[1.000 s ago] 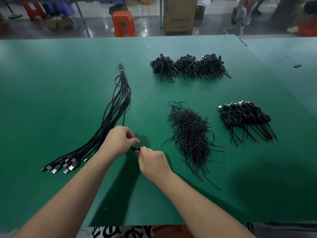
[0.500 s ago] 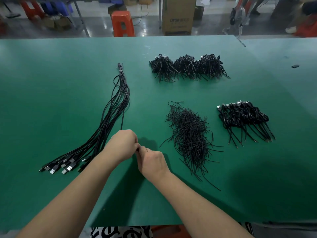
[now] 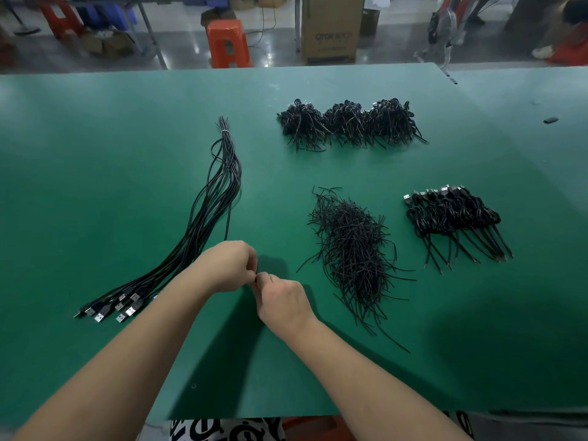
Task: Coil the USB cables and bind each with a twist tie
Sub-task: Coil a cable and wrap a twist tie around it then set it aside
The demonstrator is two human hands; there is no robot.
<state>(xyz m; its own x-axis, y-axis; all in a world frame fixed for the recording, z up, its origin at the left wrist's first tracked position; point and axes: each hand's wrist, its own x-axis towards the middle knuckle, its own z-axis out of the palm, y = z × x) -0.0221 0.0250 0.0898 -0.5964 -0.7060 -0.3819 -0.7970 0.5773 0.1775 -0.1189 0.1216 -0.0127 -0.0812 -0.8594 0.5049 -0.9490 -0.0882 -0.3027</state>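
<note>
Both hands meet fingertip to fingertip low on the green worktop (image 3: 95, 173), the left hand (image 3: 227, 265) and right hand (image 3: 280, 300) pinching one USB cable (image 3: 227, 222) that runs straight away from their grip, beside the uncoiled bundle (image 3: 203, 218).

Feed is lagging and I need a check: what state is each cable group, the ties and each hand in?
Straight USB cables: uncoiled, bundled at far end.
Twist ties: loose pile.
Coiled cables: laid in a row.
Far bundles: heaped.
Left hand: curled on one cable.
Right hand: pinching it.
</note>
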